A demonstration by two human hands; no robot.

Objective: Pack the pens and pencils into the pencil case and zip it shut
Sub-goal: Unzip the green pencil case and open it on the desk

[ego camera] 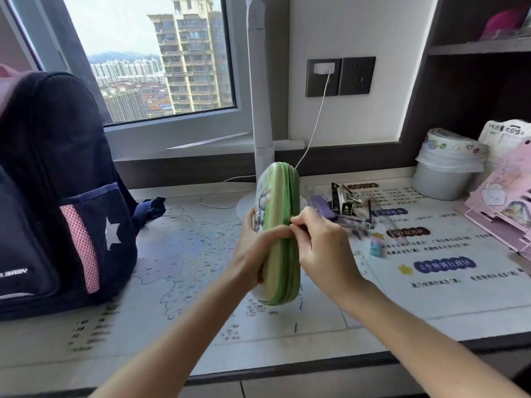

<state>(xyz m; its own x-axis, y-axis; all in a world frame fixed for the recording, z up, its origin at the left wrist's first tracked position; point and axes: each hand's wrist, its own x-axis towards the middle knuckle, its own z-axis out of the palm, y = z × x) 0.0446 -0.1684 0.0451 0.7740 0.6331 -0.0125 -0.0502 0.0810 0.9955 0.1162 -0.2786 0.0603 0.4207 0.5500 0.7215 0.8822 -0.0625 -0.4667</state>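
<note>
While the bench [373, 311] carried a printed map mat, a dark navy backpack [57, 191] with a pink mesh pocket and a white star stood upright at its left end, well apart from the work. White lamp post [260, 96] rose behind centre, its round base just behind the pencil case. White lidded bin [445, 170] sat at back right; pink stationery stand [505, 202] beside it at the right edge. White cable [319, 116] ran from a wall socket down to the bench behind the case. Loose clutter of small stationery [344, 208], including a purple item, lay just right of the case, partly hidden by the right hand; contents too blurred to identify.

Green pencil case [280, 234] was held upright above bench centre, zip edge facing the camera. Left hand [255, 254] was wrapped around its left side, thumb pressed on the zip seam. Right hand [319, 245] had thumb and forefinger pinched at the zip about midway up the case; the puller itself was not clearly visible. Zip looked closed below the pinch; above, cannot tell.
</note>
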